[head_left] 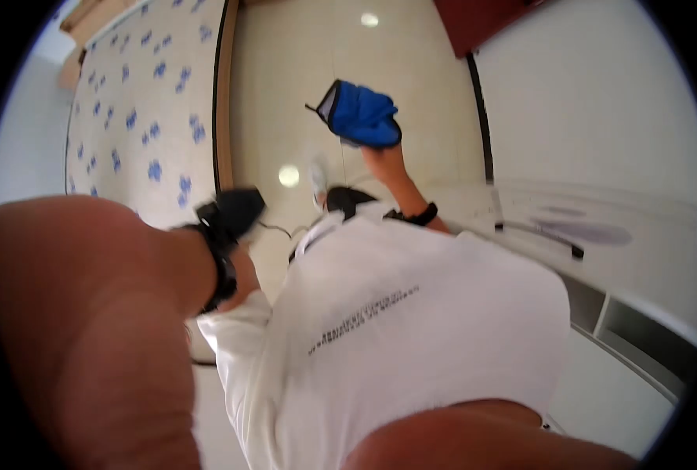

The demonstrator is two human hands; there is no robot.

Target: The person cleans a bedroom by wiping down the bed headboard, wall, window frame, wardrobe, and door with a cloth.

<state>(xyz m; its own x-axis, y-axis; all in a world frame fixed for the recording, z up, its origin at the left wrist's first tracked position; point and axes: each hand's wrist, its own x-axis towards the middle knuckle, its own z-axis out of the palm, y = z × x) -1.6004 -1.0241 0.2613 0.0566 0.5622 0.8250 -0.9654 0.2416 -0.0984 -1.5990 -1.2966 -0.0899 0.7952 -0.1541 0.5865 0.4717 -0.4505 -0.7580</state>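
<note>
A blue mitt (366, 115) with black trim is in mid-air at the upper centre, at the end of my right arm. Its grey-lined opening and a small loop face left. My right hand (381, 159) has hold of the mitt, which covers its fingers; a black band circles the wrist. Very large and close to the camera, my left hand (90, 313) fills the left side, its fingers out of sight. On that wrist sits a black strap with a dark device (238, 211). I wear a white shirt (411, 329) with small dark print.
A bed or padded surface (144, 117) with blue flower patterns and a wooden edge is at upper left. Pale shiny floor (286, 78) runs beside it. A white surface (638, 227) with a dark handle and open compartments (638, 329) are on the right. Something dark red (481, 23) is at the top.
</note>
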